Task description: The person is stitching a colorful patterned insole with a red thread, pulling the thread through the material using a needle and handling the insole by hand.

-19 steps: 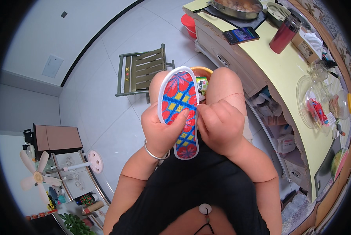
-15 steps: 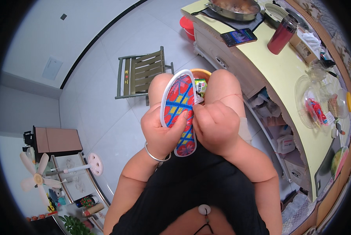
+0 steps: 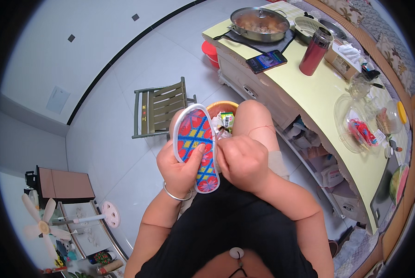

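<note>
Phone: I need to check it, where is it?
In the head view, the phone lies upper right on the yellow counter, between the pan and red flask.

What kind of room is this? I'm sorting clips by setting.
Likely a home kitchen or living area: a lidded pan on the long counter, a folding chair on tile, while both hands work a colourful insole.

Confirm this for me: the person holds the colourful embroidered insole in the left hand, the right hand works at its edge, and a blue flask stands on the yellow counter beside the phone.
One detail is wrong: the flask is red, not blue, as the head view shows. The rest holds: the left hand holds the colourful insole, the right hand works at its edge, and the flask stands on the yellow counter beside the phone.
</note>
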A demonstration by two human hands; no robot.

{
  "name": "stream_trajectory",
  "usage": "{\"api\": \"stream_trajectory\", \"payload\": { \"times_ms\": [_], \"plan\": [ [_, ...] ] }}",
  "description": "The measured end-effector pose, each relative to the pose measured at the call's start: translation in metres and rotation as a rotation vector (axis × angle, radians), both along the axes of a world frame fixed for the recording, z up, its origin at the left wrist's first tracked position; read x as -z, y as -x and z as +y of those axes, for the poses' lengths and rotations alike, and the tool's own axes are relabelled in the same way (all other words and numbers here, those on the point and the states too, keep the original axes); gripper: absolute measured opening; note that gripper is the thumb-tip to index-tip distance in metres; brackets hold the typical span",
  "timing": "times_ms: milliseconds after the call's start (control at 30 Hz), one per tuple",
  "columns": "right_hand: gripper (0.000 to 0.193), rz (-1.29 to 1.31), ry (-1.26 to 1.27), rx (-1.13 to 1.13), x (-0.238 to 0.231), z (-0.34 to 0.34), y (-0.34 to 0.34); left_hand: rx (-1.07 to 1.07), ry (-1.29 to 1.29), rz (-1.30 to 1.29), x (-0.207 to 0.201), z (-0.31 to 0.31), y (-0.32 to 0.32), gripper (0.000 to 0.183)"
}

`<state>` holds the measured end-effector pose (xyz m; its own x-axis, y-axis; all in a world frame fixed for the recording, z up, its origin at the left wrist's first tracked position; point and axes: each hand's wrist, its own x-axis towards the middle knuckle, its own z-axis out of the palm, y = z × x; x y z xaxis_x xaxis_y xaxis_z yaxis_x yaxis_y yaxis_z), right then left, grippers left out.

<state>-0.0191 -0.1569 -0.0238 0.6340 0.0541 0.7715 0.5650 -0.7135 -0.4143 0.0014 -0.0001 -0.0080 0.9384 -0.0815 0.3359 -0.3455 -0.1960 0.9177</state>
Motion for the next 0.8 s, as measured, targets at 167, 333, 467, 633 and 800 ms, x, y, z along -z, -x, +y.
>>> {"api": "stream_trajectory", "payload": {
  "times_ms": [167,333,467,633,800],
  "plan": [
    [0.012,0.022,-0.149,-0.066,-0.003,-0.003,-0.005,0.097,0.152,0.128,0.002,0.002,-0.002,0.018],
    [0.011,0.493,-0.826,-0.291,0.000,-0.022,-0.014,0.356,0.431,0.445,0.000,0.022,-0.019,0.024],
    [0.014,1.138,-1.447,-0.701,0.018,-0.016,-0.009,0.468,0.486,0.598,0.013,0.015,-0.024,0.030],
    [0.013,1.131,-1.627,-0.681,0.030,-0.006,-0.005,0.469,0.694,0.622,0.024,0.004,-0.018,0.033],
    [0.015,0.737,-1.937,-0.656,0.065,-0.052,-0.038,0.519,0.758,0.535,0.026,0.009,-0.012,0.039]
  ]
}}
